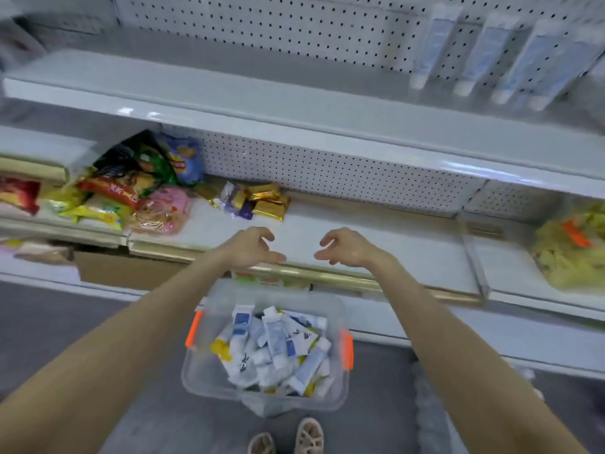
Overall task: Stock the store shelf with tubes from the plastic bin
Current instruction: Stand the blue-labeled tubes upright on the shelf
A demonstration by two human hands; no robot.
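Hovering at shelf [393, 237] edge, L hand [252, 247] & R hand [347, 249] loosely curled, empty.

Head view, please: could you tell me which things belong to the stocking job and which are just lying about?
Job: bin, tubes in it, shelved tubes, upper shelf.
Lying about: snack bags, gold packets, yellow-green bag.

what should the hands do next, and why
Probably lower one hand, say the right hand, into the plastic bin and grip a tube. Both it and the left hand are empty, fingers loosely curled; the bin on the floor is full, while the upper shelf holds only a few standing tubes at its right end.
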